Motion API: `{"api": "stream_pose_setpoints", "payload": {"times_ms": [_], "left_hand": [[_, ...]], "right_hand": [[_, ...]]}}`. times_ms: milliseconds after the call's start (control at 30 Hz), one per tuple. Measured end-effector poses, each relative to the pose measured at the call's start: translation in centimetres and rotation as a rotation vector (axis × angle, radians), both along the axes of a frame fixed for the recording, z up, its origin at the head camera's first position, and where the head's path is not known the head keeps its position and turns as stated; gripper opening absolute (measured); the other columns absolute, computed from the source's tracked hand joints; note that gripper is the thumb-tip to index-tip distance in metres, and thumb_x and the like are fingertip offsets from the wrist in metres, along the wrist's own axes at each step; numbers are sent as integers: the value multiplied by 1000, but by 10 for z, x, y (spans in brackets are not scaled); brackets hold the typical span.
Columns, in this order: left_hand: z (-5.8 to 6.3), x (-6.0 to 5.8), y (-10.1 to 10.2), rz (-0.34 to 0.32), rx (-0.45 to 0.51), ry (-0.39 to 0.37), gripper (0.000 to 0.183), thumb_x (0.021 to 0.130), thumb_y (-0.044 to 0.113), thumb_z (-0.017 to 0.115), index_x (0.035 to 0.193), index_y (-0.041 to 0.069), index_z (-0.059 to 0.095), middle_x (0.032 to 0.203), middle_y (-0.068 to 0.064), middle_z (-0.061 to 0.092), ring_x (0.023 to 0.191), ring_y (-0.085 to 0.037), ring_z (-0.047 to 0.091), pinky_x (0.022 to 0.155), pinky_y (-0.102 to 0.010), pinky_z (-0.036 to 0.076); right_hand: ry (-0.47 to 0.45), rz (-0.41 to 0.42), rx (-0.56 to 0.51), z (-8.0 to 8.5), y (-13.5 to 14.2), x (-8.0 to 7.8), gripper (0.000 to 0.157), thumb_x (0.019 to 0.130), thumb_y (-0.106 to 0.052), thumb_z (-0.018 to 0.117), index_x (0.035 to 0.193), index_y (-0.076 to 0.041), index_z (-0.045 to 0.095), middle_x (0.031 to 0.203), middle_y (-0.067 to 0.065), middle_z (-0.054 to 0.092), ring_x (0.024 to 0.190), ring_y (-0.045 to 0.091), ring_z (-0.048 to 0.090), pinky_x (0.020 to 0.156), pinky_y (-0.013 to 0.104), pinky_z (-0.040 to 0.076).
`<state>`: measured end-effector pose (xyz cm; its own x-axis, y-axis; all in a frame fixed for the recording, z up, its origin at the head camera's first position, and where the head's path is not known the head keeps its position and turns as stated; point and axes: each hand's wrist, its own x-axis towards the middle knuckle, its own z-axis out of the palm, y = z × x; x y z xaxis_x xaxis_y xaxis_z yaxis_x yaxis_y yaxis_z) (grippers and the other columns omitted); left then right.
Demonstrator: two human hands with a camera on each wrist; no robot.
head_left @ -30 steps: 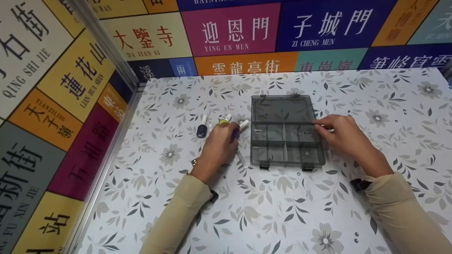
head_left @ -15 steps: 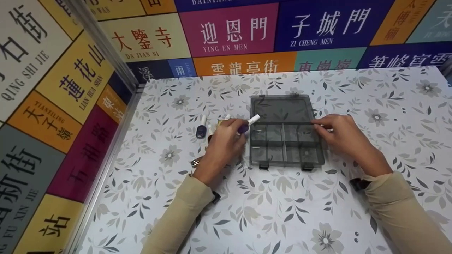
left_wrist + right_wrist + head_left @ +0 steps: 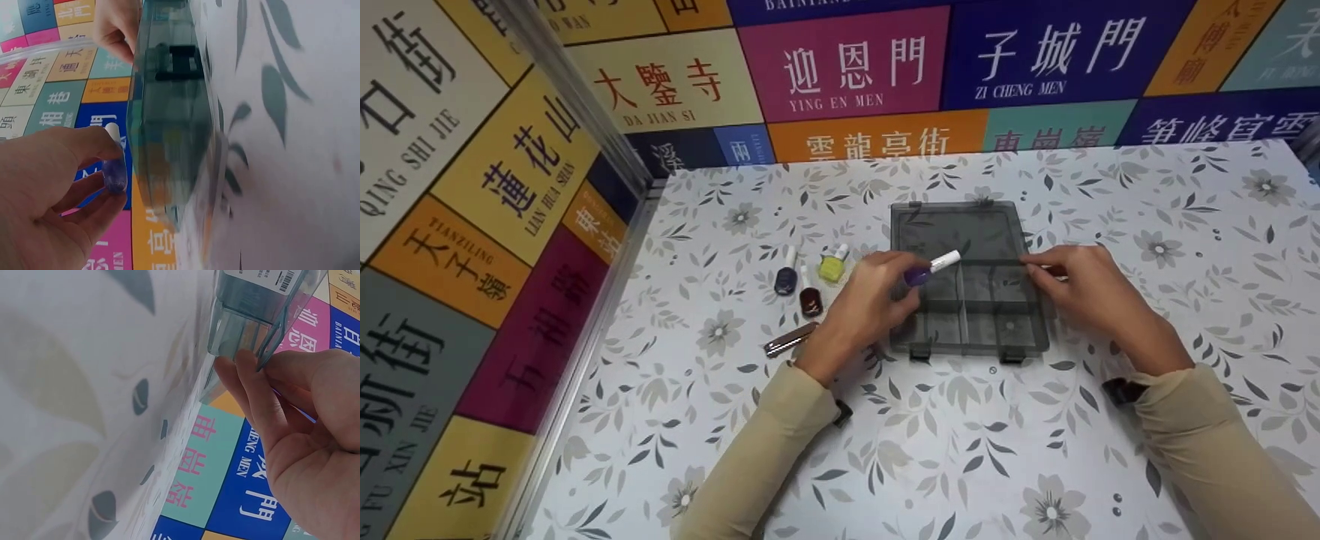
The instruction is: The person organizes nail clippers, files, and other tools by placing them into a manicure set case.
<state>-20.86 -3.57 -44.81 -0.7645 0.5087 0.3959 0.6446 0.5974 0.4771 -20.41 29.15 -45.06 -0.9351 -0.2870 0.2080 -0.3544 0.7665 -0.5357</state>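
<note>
My left hand [image 3: 874, 304] pinches a nail polish bottle [image 3: 115, 175] of purple colour with a white cap, between thumb and fingers. In the head view it overlaps the left half of a smoky see-through compartment box [image 3: 956, 229]; the left wrist view puts the bottle just beside the box wall. On the box's right edge, thumb and fingertips of my right hand [image 3: 1099, 292] grip the rim, as the right wrist view also shows. Left of the box lie a yellow bottle [image 3: 832, 268], a dark blue bottle [image 3: 785, 280], a dark red bottle [image 3: 810, 302] and a nail clipper [image 3: 791, 339], partly behind my left wrist.
A flower-patterned cloth covers the table [image 3: 960, 457]. Panels with large lettering rise along its back [image 3: 855, 67] and left side [image 3: 525, 172]. The box has black latches [image 3: 1012, 355] on its near side, and a barcode label [image 3: 270, 278] shows in the right wrist view.
My left hand has carried the purple bottle rightward from beside the other bottles to over the box, uncovering the yellow and dark red ones. My right hand keeps its grip on the rim.
</note>
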Motion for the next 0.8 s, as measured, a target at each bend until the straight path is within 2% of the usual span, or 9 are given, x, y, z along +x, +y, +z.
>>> {"api": "stream_pose_setpoints", "payload": {"times_ms": [300, 433, 533, 633, 800], "left_hand": [[0, -2, 29, -52, -22, -32, 31, 93, 7, 77, 123, 10, 77, 118, -5, 79, 114, -21, 74, 102, -32, 59], [-1, -3, 39, -63, -31, -44, 33, 94, 7, 77, 126, 10, 76, 120, -5, 79, 116, -20, 73, 104, -30, 59], [-2, -3, 46, -69, -28, -55, 31, 95, 8, 77, 126, 10, 76, 119, -4, 79, 115, -19, 73, 102, -30, 59], [-2, -3, 53, -67, -28, -68, 30, 97, 9, 76, 127, 11, 76, 118, -3, 78, 113, -17, 73, 99, -29, 60], [-2, -3, 62, -79, -32, -79, 29, 96, 9, 76, 125, 13, 77, 113, -1, 78, 105, -14, 72, 91, -27, 60]], "right_hand": [[-28, -13, 7, 2, 1, -1, 26, 107, -10, 67, 128, -2, 79, 121, 26, 78, 103, 44, 79, 81, 53, 65], [-85, -58, 23, 4, 2, 0, 27, 108, -16, 67, 130, -8, 79, 127, 22, 78, 109, 44, 78, 81, 50, 63], [-134, -92, 24, 4, 2, 0, 27, 108, -21, 67, 132, -13, 79, 130, 19, 77, 112, 44, 77, 86, 55, 62], [-167, -98, 14, 4, 3, 1, 28, 109, -23, 66, 132, -14, 78, 129, 19, 78, 113, 45, 76, 91, 63, 60], [-193, -94, 21, 4, 3, 1, 27, 110, -26, 64, 131, -14, 77, 124, 21, 79, 116, 45, 75, 94, 66, 56]]}}
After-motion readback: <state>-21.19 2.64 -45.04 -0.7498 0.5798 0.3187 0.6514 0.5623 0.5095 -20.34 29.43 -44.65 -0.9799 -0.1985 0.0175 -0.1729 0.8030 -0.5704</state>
